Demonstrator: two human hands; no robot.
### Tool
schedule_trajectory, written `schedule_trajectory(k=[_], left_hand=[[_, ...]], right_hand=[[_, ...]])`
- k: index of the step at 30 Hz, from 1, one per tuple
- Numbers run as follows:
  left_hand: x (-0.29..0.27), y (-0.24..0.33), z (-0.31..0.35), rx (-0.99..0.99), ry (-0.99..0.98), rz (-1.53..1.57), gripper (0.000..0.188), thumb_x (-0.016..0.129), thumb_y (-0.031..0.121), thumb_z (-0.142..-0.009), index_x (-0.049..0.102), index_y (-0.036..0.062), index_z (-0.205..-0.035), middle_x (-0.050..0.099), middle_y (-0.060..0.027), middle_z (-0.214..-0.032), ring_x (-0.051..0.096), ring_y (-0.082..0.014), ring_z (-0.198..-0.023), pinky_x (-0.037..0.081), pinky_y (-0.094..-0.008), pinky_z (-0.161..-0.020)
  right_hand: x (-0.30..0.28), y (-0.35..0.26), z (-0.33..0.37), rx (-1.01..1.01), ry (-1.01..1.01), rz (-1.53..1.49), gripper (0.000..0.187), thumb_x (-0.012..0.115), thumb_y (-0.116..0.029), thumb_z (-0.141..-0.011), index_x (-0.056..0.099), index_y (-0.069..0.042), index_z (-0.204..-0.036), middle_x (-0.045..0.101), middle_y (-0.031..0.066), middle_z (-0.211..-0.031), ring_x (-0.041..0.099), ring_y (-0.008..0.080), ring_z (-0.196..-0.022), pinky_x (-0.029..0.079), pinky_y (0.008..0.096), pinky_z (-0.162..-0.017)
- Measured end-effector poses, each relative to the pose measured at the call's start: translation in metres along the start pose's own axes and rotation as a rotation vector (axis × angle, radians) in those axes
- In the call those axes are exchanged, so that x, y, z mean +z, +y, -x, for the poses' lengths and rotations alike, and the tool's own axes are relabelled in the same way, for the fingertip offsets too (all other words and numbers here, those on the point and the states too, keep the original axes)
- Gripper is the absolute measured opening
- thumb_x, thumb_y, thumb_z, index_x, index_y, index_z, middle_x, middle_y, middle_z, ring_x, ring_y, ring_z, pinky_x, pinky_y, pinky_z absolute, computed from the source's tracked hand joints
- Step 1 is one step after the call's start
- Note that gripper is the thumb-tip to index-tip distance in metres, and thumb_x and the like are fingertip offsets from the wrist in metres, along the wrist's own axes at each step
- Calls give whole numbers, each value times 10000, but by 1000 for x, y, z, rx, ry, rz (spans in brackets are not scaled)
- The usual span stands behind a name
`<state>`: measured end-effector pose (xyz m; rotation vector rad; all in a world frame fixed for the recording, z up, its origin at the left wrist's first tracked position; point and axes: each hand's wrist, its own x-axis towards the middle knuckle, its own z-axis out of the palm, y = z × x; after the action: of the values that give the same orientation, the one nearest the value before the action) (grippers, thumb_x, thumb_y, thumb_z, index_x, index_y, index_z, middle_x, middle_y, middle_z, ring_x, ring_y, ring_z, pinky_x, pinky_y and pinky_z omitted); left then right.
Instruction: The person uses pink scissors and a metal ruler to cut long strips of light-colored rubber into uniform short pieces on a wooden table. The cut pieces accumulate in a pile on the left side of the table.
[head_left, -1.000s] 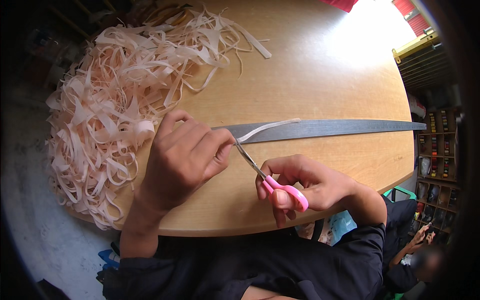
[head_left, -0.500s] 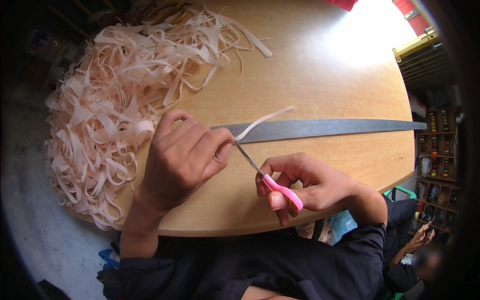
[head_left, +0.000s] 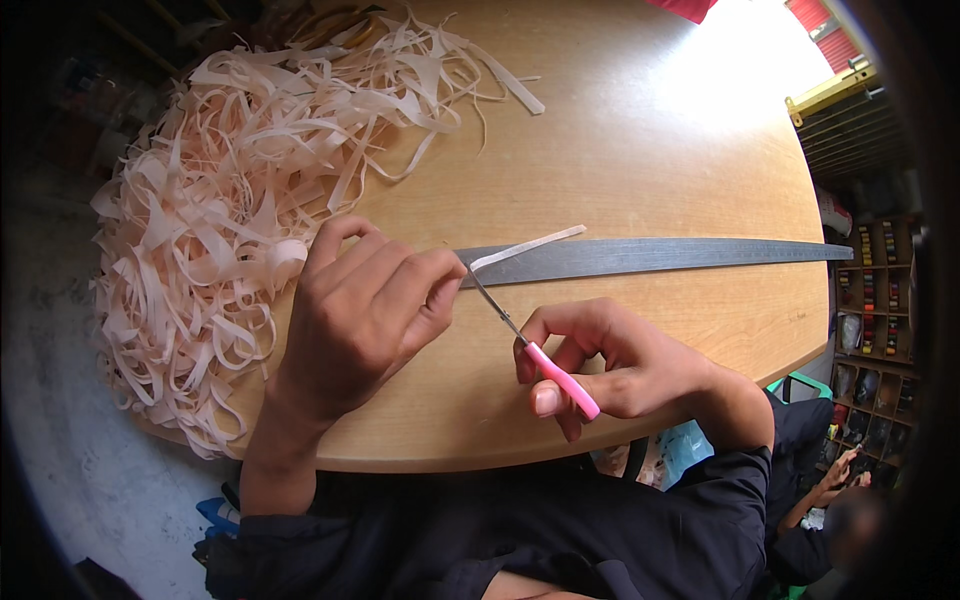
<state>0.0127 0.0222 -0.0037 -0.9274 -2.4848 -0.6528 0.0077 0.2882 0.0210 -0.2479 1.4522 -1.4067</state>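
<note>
My left hand [head_left: 365, 315] is closed, with thumb and forefinger pinching a narrow pale pink strip [head_left: 530, 246]. The strip's free end sticks out to the right, above a long metal ruler [head_left: 650, 260]. In my right hand [head_left: 625, 365] is a pair of small scissors [head_left: 565, 380] with pink handles, thumb and fingers around the loops. Their slim blades point up and left and meet the strip right beside my left fingertips. Whether the blades are apart is too small to tell. Part of the strip is hidden inside my left hand.
A big heap of pale pink strips [head_left: 230, 190] covers the left of the wooden table [head_left: 600, 150]. Dark-handled scissors [head_left: 345, 30] lie behind it. Shelves with thread spools [head_left: 880, 290] stand at the right. Another person's hands [head_left: 838, 478] show at lower right.
The strip's free end has dropped and straightened. Both hands have shifted slightly; the scissors have moved a little up and left with my right hand.
</note>
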Motion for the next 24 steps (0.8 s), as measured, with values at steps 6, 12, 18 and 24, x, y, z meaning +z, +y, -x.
schedule_trajectory(k=[6,12,18,24], left_hand=[[1,0,0,-33,-24,23,193,820,57,-844,685,68,-982,665,-40,-810,637,-238,-718,496,-419,-841],[3,1,-1,-66,13,42,214,810,-21,-799,700,71,-958,556,-23,-710,556,-222,-632,488,-395,-787],[-1,-1,-1,-129,-10,1,208,786,17,-834,661,59,-995,628,-83,-899,635,-304,-940,486,-426,-875],[3,-6,-2,-114,83,-6,279,751,-37,-858,624,54,-1088,652,-94,-1032,639,-326,-1056,482,-463,-927]], right_hand=[[0,-2,0,0,21,31,389,794,-341,-1001,636,5,-1082,683,59,-692,695,121,-653,482,259,-560],[-3,-1,1,-13,104,-68,362,800,-328,-997,633,-19,-1081,696,60,-716,684,112,-650,473,256,-565],[-11,11,-6,-218,389,102,328,765,-294,-1027,605,-24,-1124,718,61,-812,689,99,-776,492,239,-638],[-20,19,-14,-448,400,-7,370,661,-299,-1088,480,-30,-1266,720,169,-1156,724,174,-917,568,295,-758]])
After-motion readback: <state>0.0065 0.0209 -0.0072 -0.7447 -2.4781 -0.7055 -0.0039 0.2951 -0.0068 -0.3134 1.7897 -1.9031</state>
